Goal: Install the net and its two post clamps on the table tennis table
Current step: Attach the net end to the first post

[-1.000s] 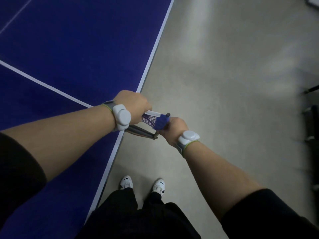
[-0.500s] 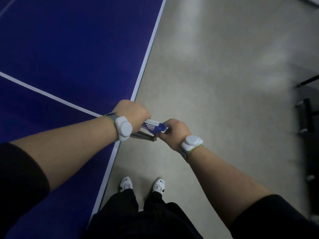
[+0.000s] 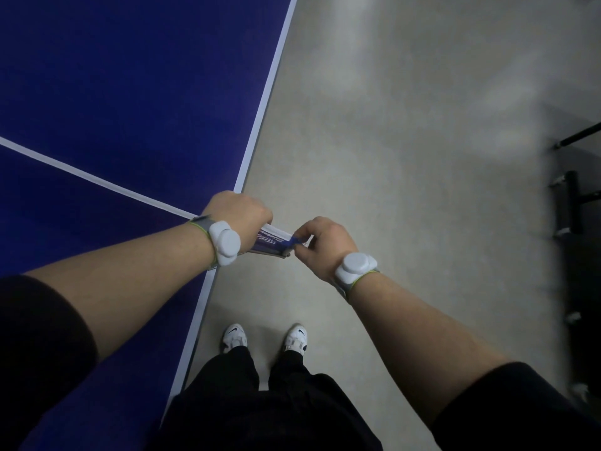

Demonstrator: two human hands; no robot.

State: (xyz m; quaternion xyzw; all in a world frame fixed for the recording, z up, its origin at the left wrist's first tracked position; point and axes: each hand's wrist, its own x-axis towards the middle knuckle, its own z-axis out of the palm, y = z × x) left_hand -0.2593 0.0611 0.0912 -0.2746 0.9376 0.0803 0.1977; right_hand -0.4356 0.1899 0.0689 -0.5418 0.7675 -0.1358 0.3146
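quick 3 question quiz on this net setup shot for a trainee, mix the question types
1. True or false: the net is already stretched across the table.
2. Which hand grips the bundled net right at the table edge? A) left B) right C) neither
3. Fill in: the right hand pinches the bundle's blue ____.

Key: 1 false, it is still bundled between both hands. 2 A, the left hand. 3 end, out over the floor.

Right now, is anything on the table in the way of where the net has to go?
Nothing visible is. Both hands, left hand and right hand, hold the rolled net just off the table edge, and the blue top beside them looks bare along the white line.
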